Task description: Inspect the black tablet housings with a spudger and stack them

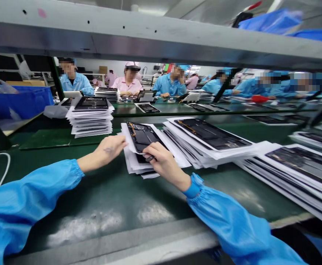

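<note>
A tablet-like device with its black inner parts showing [142, 135] lies on white sheets in a low pile in front of me. My left hand [108, 150] is closed at the pile's left side, fingertips pinching the edge of a white sheet [131, 144]. Over the near edge of the device is my right hand [162, 160], its fingers closed round a small dark tool [149, 158]. Most of that tool is hidden by the fingers, so its kind is unclear. Below the upper sheet, part of another dark panel shows.
Stacks of similar devices between paper stand at back left [90, 119], beside my right hand [205, 141] and at far right [296, 173]. A metal shelf beam [161, 35] crosses overhead. A blue bin [17, 101] and white cable [7, 165] are left. Co-workers sit opposite.
</note>
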`<state>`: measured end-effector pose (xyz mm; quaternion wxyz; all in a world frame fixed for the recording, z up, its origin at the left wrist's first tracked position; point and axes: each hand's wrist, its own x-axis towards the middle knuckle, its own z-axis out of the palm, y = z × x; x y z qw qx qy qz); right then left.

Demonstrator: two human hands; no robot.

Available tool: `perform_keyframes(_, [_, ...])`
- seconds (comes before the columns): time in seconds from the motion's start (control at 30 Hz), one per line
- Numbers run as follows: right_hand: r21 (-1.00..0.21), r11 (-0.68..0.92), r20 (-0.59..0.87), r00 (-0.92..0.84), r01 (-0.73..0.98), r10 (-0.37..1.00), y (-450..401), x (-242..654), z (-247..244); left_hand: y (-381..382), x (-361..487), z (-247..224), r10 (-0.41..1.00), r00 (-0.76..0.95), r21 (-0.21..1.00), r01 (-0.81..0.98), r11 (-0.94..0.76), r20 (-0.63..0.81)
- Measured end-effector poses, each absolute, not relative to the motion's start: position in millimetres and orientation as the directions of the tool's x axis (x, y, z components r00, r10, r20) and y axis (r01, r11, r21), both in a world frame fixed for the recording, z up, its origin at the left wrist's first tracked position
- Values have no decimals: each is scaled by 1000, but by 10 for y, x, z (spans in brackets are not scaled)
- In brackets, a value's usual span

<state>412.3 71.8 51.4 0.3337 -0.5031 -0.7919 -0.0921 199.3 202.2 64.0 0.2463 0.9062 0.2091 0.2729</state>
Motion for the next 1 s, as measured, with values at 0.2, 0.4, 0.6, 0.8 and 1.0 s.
perform_keyframes(0.2, [-191,419,685,-185,888,705,642,4037,499,2145,2394,663,670,737,946,146,-288,90])
perform_keyframes(0.4, [-223,378,733,-101,899,673,506,4025,563,1944,2462,876,778,628,994,84,-68,0])
perform_keyframes(0.6, [-368,377,832,120,850,542,231,4103,736,1427,1095,929,856,403,930,300,211,-324])
perform_keyframes(0.8, [-588,628,752,57,511,657,-411,3245,562,576,549,599,854,334,909,268,319,-398])
perform_keyframes(1.0, [-684,609,630,-95,402,770,-619,2606,256,667,266,433,857,510,812,530,-247,-73])
